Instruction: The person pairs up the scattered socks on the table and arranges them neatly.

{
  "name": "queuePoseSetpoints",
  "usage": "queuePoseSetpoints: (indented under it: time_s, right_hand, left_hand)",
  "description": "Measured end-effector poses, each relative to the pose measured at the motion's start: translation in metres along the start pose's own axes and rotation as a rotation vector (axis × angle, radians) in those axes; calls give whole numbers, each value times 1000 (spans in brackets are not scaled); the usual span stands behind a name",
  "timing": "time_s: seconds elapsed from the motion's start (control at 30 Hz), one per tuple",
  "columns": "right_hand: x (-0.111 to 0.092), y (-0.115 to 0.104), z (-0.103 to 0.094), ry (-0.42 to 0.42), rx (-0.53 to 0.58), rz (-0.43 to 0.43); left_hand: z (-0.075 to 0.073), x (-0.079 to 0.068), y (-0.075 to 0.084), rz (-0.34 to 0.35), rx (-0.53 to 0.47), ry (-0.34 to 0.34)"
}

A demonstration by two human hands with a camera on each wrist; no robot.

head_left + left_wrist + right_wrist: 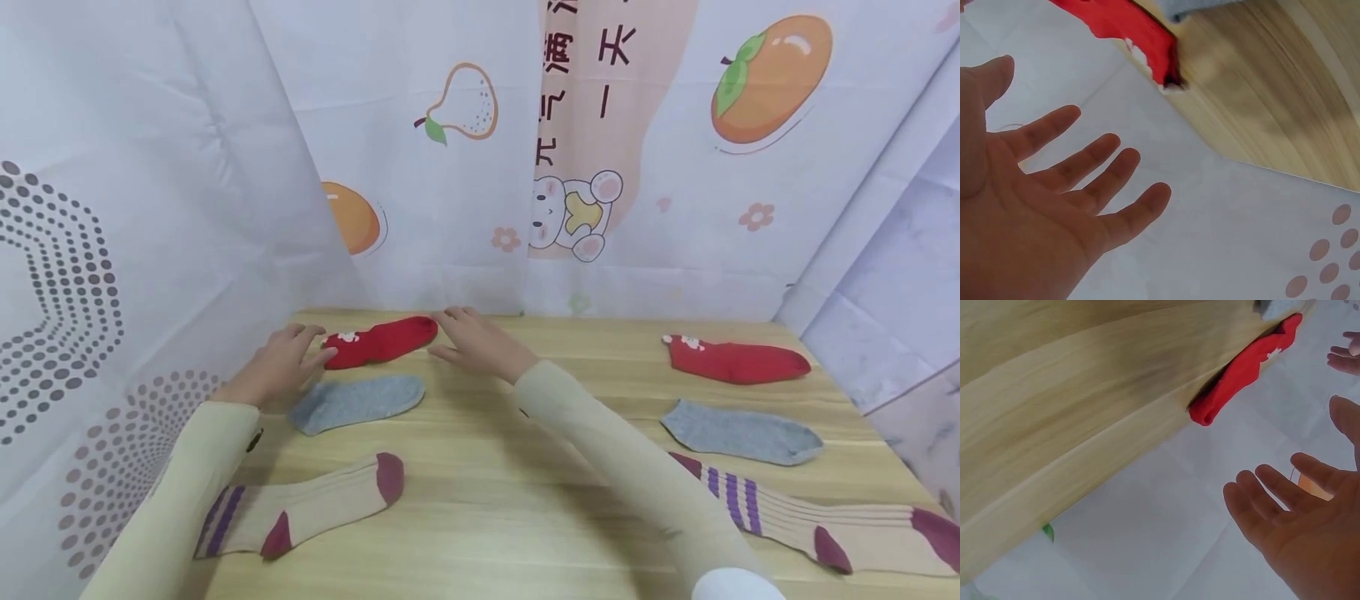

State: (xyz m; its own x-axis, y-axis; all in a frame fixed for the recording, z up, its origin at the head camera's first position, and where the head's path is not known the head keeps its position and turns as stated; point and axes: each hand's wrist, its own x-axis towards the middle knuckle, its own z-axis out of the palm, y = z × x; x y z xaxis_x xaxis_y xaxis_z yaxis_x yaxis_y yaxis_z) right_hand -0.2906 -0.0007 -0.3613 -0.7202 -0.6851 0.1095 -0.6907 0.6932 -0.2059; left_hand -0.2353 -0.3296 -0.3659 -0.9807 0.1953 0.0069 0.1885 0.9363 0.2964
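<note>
A red sock point(382, 342) with a white pattern at its cuff lies flat at the back left of the table, between my two hands. My left hand point(279, 364) is at its cuff end, fingers spread and holding nothing; the left wrist view shows the bare palm point(1035, 206). Beyond the toe end, my right hand point(480, 343) hovers with extended fingers, and its palm point(1316, 550) is bare in the right wrist view. Just in front of the red sock lies a grey sock point(360, 402), close to my left wrist.
Nearer me on the left lies a beige sock point(330, 506) with maroon heel and toe. On the right lie another red sock point(738, 362), a grey sock point(742, 432) and a striped beige sock point(795, 517). Printed curtains point(405, 208) border the wooden table point(465, 517).
</note>
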Motion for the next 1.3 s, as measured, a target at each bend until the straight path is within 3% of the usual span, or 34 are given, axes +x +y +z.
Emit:
queuePoseSetpoints:
  time_s: [0.37, 0.63, 0.73, 1.0, 1.2, 1.3]
  right_hand:
    - [34, -2, -7, -63, 86, 17]
    - [48, -5, 20, -146, 68, 145]
    - [50, -7, 26, -168, 64, 157]
    - [62, 2, 24, -119, 14, 188]
    - [77, 3, 37, -129, 9, 172]
    - [77, 6, 42, -138, 15, 179]
  left_hand:
    - [-9, 19, -23, 33, 15, -34]
    - [12, 28, -27, -52, -46, -74]
    - [19, 32, -26, -70, -38, -71]
    - [26, 57, -15, -59, 2, -22]
    - [30, 60, -24, -86, 76, -21]
    - [36, 66, -24, -66, 95, -12]
